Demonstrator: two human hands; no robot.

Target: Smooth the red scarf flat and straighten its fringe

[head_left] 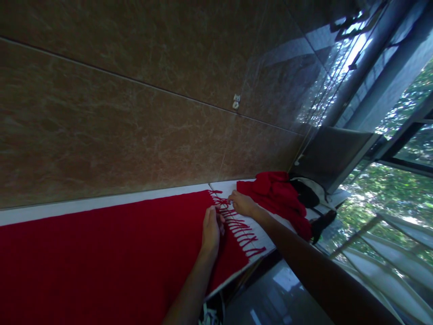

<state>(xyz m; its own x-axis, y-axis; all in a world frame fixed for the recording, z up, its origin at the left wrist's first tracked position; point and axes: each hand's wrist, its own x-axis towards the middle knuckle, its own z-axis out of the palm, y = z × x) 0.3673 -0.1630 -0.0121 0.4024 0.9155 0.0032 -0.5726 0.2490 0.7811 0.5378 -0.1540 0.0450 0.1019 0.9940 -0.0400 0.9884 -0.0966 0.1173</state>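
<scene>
Across the lower left, a red cloth [118, 257] lay flat on the white counter [67, 209], its fringe [238, 226] near the centre. The lower strands looked separated; the upper ones seemed tangled, perhaps unfinished. The left hand [211, 225] curled loosely, the right hand [241, 203] more tightly; whether either gripped a strand, I could not tell. Bundled red fabric [270, 192] crowded the right end.
</scene>
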